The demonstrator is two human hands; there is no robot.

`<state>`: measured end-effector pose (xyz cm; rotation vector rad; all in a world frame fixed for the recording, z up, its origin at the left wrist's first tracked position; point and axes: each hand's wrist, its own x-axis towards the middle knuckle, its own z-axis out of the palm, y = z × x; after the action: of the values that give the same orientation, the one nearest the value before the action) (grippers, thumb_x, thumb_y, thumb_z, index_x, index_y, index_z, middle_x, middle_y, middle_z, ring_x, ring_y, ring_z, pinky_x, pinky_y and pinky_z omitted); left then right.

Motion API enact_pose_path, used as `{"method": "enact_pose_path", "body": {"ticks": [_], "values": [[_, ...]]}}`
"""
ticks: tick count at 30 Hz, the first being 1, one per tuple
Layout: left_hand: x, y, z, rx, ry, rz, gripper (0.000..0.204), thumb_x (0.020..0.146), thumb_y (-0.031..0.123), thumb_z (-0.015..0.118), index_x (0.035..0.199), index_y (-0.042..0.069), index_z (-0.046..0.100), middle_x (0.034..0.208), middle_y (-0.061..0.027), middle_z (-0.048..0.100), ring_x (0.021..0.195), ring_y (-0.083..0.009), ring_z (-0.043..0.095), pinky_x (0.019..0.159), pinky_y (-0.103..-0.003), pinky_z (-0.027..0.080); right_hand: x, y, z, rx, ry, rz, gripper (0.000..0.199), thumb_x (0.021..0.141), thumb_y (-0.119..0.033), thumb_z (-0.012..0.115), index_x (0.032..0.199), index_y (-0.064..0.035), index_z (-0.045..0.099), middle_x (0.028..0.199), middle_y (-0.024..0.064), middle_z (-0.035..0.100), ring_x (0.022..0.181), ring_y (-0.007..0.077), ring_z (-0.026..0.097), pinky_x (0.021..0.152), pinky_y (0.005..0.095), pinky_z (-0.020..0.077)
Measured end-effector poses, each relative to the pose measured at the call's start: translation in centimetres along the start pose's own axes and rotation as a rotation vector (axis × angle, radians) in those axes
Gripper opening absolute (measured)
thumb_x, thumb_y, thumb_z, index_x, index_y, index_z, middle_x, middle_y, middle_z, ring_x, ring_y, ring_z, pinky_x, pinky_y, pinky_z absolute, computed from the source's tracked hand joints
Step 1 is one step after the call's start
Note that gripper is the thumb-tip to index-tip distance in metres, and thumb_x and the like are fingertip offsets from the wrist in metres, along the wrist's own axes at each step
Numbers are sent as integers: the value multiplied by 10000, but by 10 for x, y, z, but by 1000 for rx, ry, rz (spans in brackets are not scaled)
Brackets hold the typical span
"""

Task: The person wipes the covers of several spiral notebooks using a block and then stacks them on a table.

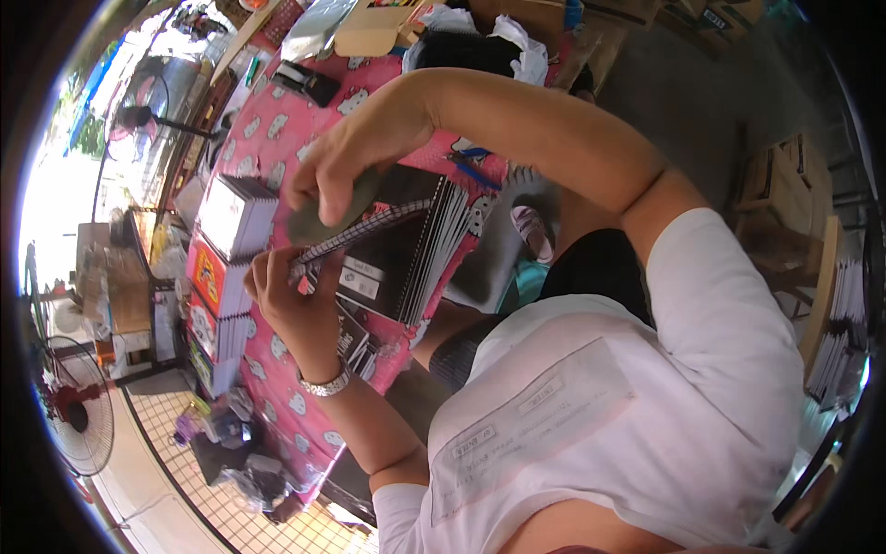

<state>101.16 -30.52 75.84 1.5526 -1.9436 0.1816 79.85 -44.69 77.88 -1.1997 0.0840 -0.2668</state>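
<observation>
My left hand (286, 294), with a silver watch on its wrist, is closed round the lower end of a spiral notebook (367, 231). The notebook is seen nearly edge-on, its binding slanting up to the right. My right hand (346, 171) reaches over from above, wrist bent, thumb and fingers curled at a blurred dark green cover or sheet (355, 205) beside the binding. Part of that grip is hidden. Beneath them lies a stack of black spiral notebooks (397, 286) with a pale label on the top one.
A row of notebook stacks (221, 268) lines the far left side of the pink patterned table (291, 443). A black tape dispenser (306, 83), blue-handled tool (475, 171) and open cardboard box (378, 28) sit further up. Plastic-wrapped items (245, 452) lie at the lower left.
</observation>
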Motion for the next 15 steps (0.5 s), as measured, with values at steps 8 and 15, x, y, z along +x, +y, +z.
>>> {"method": "enact_pose_path", "body": {"ticks": [8,15], "values": [[6,14,11,-35,91,75,350,639,195,880,873,65,656,847,-63,612,844,-293,531,783,-412,425,3,-11,7,-466,9,171,596,802,-327,671,1281,15,576,1186,119,625,1100,154,567,960,272,417],[10,8,15,-67,139,58,379,628,249,887,851,70,638,843,-49,617,810,-288,530,765,-403,428,16,-14,-8,-819,-62,301,554,857,-340,679,1304,-33,565,1199,79,631,1097,146,603,985,266,449]]}}
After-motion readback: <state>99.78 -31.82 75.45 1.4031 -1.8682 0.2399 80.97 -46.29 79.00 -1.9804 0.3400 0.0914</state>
